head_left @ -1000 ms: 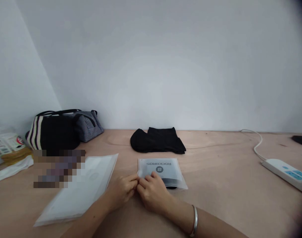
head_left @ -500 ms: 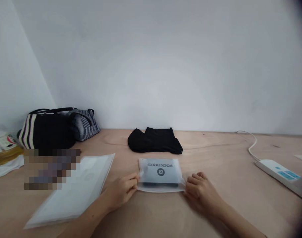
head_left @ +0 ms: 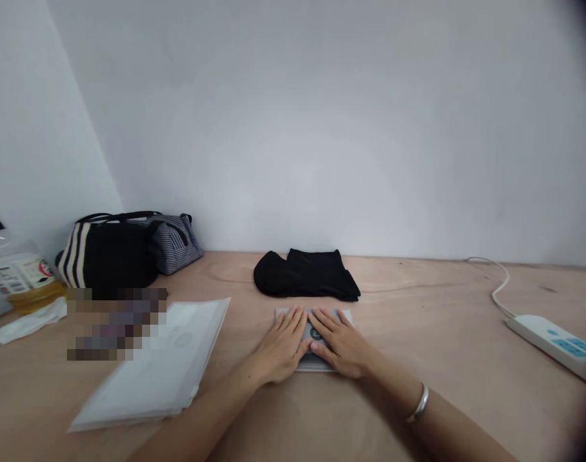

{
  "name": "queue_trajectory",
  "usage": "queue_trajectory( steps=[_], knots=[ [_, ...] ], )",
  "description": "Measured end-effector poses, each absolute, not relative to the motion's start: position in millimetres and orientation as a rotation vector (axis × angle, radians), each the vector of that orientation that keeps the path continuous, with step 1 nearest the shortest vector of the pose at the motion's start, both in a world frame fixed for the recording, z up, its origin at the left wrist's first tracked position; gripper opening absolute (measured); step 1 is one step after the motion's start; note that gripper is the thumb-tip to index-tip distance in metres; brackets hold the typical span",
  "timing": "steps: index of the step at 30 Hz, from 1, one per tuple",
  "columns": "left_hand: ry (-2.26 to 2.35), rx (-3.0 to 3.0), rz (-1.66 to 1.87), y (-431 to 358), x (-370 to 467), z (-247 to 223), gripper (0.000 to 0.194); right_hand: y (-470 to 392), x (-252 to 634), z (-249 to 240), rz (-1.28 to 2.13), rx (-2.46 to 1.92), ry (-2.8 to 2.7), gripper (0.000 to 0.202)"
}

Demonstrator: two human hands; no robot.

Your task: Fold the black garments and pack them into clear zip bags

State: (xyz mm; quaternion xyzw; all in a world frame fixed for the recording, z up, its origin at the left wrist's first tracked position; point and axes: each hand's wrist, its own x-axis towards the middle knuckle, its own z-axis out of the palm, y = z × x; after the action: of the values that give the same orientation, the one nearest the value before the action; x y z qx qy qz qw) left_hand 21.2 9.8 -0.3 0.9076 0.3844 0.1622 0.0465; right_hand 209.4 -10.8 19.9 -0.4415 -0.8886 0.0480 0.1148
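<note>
My right hand (head_left: 341,346) and left hand (head_left: 282,346) have moved in from the side edges of a small frosted pouch (head_left: 316,363), where each pinched a corner half a second ago, and now press down on its face. Both are open and flat, fingers stretched away from me, thumbs nearly meeting over the round printed logo; neither grips anything. The pouch lies flat on the wooden tabletop (head_left: 432,333) straight in front of me, its near edge showing below my palms. The change suggests smoothing or pressing rather than holding; whether its opening is sealed, I cannot tell.

Taking the pouch as the clock's centre, a folded black cloth (head_left: 305,274) lies at twelve o'clock, near the pale wall (head_left: 322,141). Larger frosted bags (head_left: 153,378) lie flat between eight and nine, beside my left forearm. A black bag with cream stripes (head_left: 115,260) and a finely striped bag (head_left: 177,247) sit together at ten. Farther out, just past nine, stands a clear bottle of yellow liquid (head_left: 33,279), a crumpled white sheet (head_left: 28,324) by its base. A white power strip (head_left: 557,340) rests at three, its cable (head_left: 503,282) curling toward the wall. A silver bangle (head_left: 419,403) circles my right wrist.
</note>
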Motion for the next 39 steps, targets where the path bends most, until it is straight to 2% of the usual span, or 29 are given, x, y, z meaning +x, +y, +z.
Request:
queue_trajectory(
  steps=[8, 14, 18, 23, 27, 30, 34, 39],
  knots=[
    [1.148, 2.684, 0.472, 11, 18, -9, 0.055, -8, 212, 5, 0.295, -1.356, -2.61, 0.062],
    [1.188, 2.314, 0.903, 13, 15, -11, 0.046, -13, 211, 8, 0.303, -1.381, -2.585, 0.062],
    [1.396, 2.078, 1.134, 19, 11, -12, 0.04, -30, 209, 14, 0.227, -1.408, -2.551, 0.05],
    [1.491, 1.898, 1.271, 21, 12, -7, 0.039, -38, 198, 28, 0.135, -1.229, -2.641, 0.053],
    [1.522, 1.885, 1.28, 21, 13, -6, 0.037, -35, 196, 34, 0.271, -1.138, -2.727, 0.053],
    [1.531, 1.937, 1.245, 21, 11, -8, 0.035, -42, 200, 30, 0.359, -1.318, -2.667, 0.058],
    [1.508, 2.081, 1.131, 22, 10, -13, 0.032, -53, 216, 15, 0.27, -1.877, -2.335, 0.067],
    [1.452, 2.305, 0.948, 16, 16, -12, 0.029, -28, 263, 2, 0.096, -2.465, -1.907, 0.061]
  ],
)
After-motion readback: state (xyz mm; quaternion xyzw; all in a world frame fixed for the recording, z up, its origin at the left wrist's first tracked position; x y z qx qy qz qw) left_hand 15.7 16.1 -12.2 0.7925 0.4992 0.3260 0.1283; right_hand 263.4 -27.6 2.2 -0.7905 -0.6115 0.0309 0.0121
